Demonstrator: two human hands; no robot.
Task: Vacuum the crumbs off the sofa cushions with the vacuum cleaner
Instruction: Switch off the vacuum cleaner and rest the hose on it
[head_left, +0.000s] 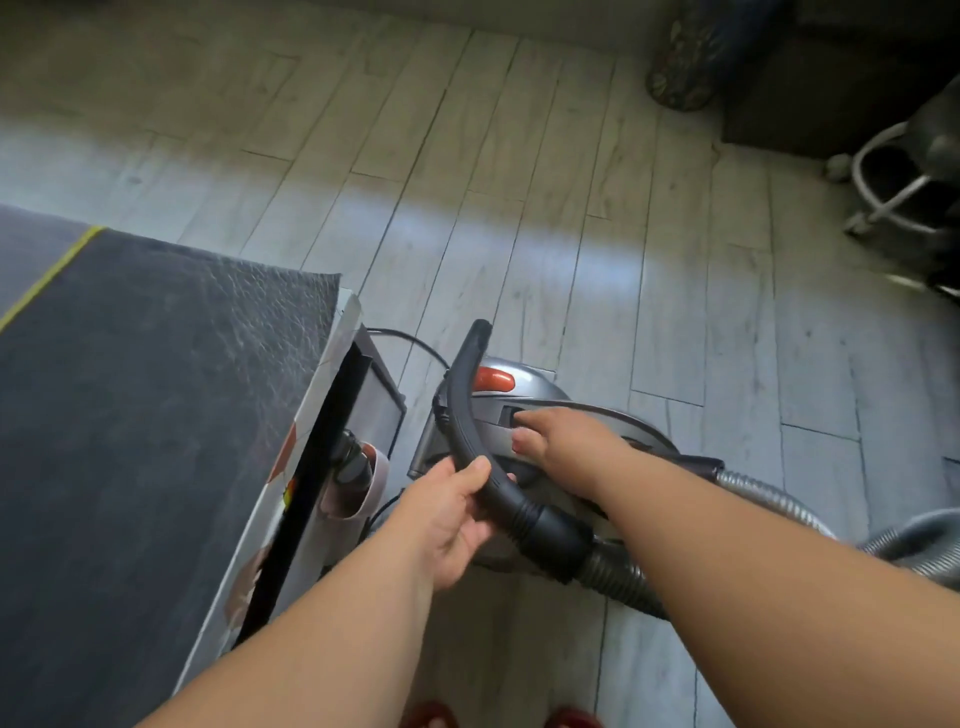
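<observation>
A silver canister vacuum cleaner (524, 400) with an orange button (493, 380) sits on the floor beside a low piece of furniture. My left hand (447, 514) is shut on the black curved hose handle (467, 415), which points up and away. A ribbed grey hose (779, 504) runs from the handle off to the right. My right hand (561, 441) rests on top of the vacuum body with its fingers in the carry-handle recess. Whether it grips the recess is hidden. No crumbs are visible.
A dark grey cushioned surface (145, 395) with a yellow seam fills the left. A black frame and small attachments (353, 462) lean against its side. Pale wood-plank floor (519, 182) stretches ahead. A chair base (893, 192) and dark furniture (810, 93) stand at the upper right.
</observation>
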